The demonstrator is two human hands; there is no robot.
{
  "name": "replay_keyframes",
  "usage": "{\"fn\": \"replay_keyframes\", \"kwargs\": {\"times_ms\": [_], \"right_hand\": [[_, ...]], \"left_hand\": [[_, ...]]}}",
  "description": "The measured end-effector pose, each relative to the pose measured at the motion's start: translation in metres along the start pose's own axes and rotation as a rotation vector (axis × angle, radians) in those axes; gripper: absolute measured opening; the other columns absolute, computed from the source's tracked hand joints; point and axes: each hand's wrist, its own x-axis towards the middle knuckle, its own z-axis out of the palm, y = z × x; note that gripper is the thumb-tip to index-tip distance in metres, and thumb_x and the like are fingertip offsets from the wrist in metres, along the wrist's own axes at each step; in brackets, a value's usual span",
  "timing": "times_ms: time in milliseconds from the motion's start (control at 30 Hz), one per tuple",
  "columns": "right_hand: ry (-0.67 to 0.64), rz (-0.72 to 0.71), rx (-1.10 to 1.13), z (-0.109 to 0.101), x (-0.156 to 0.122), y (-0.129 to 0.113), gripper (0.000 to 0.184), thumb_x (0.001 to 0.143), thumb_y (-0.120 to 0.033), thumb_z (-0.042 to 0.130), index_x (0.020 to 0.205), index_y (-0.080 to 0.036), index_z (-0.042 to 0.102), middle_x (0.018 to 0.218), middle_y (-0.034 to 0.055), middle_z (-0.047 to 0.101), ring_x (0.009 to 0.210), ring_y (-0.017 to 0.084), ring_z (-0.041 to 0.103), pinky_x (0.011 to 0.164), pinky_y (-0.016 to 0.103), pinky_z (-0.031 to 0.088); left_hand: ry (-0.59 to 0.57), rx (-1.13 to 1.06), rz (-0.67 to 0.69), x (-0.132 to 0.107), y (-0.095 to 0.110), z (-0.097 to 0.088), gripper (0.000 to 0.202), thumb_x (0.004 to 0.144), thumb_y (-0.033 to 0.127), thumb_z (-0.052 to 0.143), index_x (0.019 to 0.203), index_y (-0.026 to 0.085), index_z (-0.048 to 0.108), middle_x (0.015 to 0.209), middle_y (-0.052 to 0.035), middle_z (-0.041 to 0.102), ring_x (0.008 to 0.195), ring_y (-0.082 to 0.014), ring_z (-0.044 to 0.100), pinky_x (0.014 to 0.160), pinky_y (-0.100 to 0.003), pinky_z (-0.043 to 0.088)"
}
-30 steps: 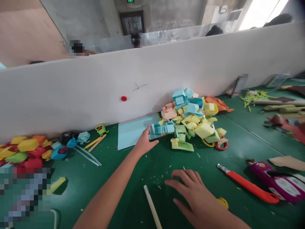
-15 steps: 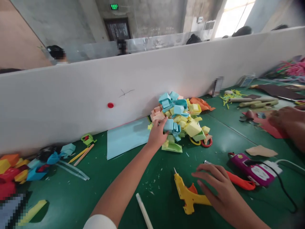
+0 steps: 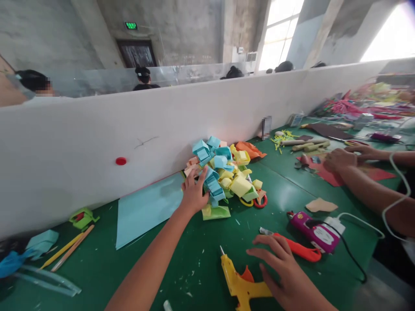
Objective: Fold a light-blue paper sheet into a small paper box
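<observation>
My left hand (image 3: 193,191) reaches forward to the left edge of a heap of folded paper pieces (image 3: 227,172) in blue, yellow, green and peach, piled against the white partition. Its fingers are spread and rest on the blue and peach pieces. My right hand (image 3: 282,270) lies low near the front, fingers spread, on the back of a yellow glue gun (image 3: 238,283) on the green table (image 3: 181,263). A light blue paper sheet (image 3: 145,209) lies flat just left of my left hand.
An orange-handled cutter (image 3: 296,248) and a purple glue gun (image 3: 313,231) with a black cord lie right of my right hand. Red and yellow scissor handles (image 3: 256,201) poke from the heap. Another person's hands (image 3: 343,157) work on red paper at right. Pencils (image 3: 66,248) and a green sharpener (image 3: 82,217) lie left.
The view has swung to the right, showing another person's arms. My left hand has moved up onto the left side of the paper heap. My right hand now rests on the yellow glue gun.
</observation>
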Motion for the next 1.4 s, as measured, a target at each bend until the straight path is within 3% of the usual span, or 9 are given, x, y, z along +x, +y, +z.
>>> {"fn": "replay_keyframes", "kwargs": {"times_ms": [200, 300, 400, 500, 567, 667, 967, 1233, 1400], "right_hand": [[-0.064, -0.045, 0.068, -0.007, 0.01, 0.005, 0.046, 0.087, -0.007, 0.05, 0.126, -0.03, 0.062, 0.131, 0.0104, 0.057, 0.122, 0.026, 0.055, 0.098, 0.045, 0.051], [-0.065, -0.057, 0.084, -0.009, 0.014, 0.001, 0.046, 0.087, -0.007, 0.05, 0.126, -0.029, 0.062, 0.13, 0.0111, 0.056, 0.121, 0.027, 0.055, 0.097, 0.046, 0.052], [-0.081, -0.081, 0.071, -0.01, 0.013, -0.001, 0.044, 0.088, -0.007, 0.051, 0.125, -0.029, 0.061, 0.128, 0.0108, 0.057, 0.12, 0.027, 0.055, 0.097, 0.047, 0.051], [-0.089, -0.116, 0.058, -0.009, 0.014, -0.002, 0.042, 0.088, -0.008, 0.052, 0.124, -0.029, 0.062, 0.126, 0.0102, 0.059, 0.119, 0.027, 0.056, 0.097, 0.047, 0.051], [-0.081, -0.142, 0.067, -0.008, 0.02, -0.003, 0.04, 0.089, -0.009, 0.052, 0.122, -0.028, 0.062, 0.124, 0.0102, 0.06, 0.115, 0.026, 0.057, 0.093, 0.044, 0.053], [-0.045, -0.185, 0.106, -0.007, 0.036, -0.011, 0.038, 0.091, -0.007, 0.05, 0.12, -0.027, 0.063, 0.121, 0.0104, 0.061, 0.112, 0.025, 0.057, 0.087, 0.04, 0.054], [0.003, -0.406, 0.246, -0.01, 0.093, -0.057, 0.038, 0.09, -0.001, 0.049, 0.119, -0.022, 0.063, 0.117, 0.0107, 0.061, 0.107, 0.023, 0.056, 0.088, 0.039, 0.051], [-0.041, -0.42, 0.318, 0.0, 0.083, -0.072, 0.037, 0.09, -0.001, 0.049, 0.118, -0.022, 0.063, 0.115, 0.0102, 0.062, 0.105, 0.022, 0.056, 0.087, 0.037, 0.052], [-0.053, -0.4, 0.308, -0.003, 0.072, -0.073, 0.036, 0.091, -0.002, 0.048, 0.116, -0.022, 0.063, 0.113, 0.01, 0.062, 0.102, 0.022, 0.057, 0.085, 0.037, 0.052]], "left_hand": [[-0.012, -0.063, 0.076, -0.012, -0.022, -0.016, 0.106, 0.079, 0.028, 0.074, 0.161, 0.03, 0.008, 0.158, -0.0147, 0.025, 0.148, -0.0354, 0.024, 0.118, -0.052, 0.028], [0.01, -0.088, 0.068, -0.034, -0.038, -0.032, 0.1, 0.085, 0.03, 0.067, 0.16, 0.023, 0.001, 0.156, -0.0191, 0.025, 0.139, -0.0329, 0.038, 0.115, -0.05, 0.033], [0.034, 0.043, -0.068, -0.066, -0.069, -0.054, 0.094, 0.085, 0.037, 0.066, 0.159, 0.019, 0.01, 0.153, -0.0209, 0.03, 0.136, -0.0344, 0.042, 0.113, -0.053, 0.035], [-0.174, 0.261, -0.269, -0.102, -0.107, -0.078, 0.073, 0.088, 0.041, 0.061, 0.153, 0.022, 0.034, 0.15, -0.0181, 0.044, 0.138, -0.0387, 0.041, 0.109, -0.057, 0.036], [-0.241, 0.279, -0.303, -0.124, -0.127, -0.09, 0.069, 0.085, 0.043, 0.065, 0.147, 0.02, 0.045, 0.146, -0.0181, 0.051, 0.136, -0.0405, 0.044, 0.108, -0.059, 0.037], [-0.313, 0.285, -0.313, -0.146, -0.142, -0.098, 0.065, 0.086, 0.048, 0.063, 0.144, 0.022, 0.052, 0.151, -0.0154, 0.05, 0.138, -0.0387, 0.045, 0.11, -0.056, 0.036], [-0.349, 0.244, -0.251, -0.15, -0.135, -0.102, 0.043, 0.093, 0.049, 0.056, 0.128, 0.028, 0.069, 0.14, -0.006, 0.063, 0.128, -0.0314, 0.056, 0.111, -0.048, 0.041], [-0.349, 0.235, -0.194, -0.148, -0.137, -0.12, 0.034, 0.098, 0.04, 0.046, 0.103, 0.026, 0.077, 0.116, -0.0037, 0.075, 0.108, -0.0241, 0.068, 0.096, -0.036, 0.051], [-0.243, 0.343, -0.171, -0.141, -0.126, -0.121, 0.033, 0.097, 0.031, 0.045, 0.098, 0.023, 0.077, 0.107, -0.0074, 0.076, 0.101, -0.0272, 0.069, 0.093, -0.041, 0.048]]}}
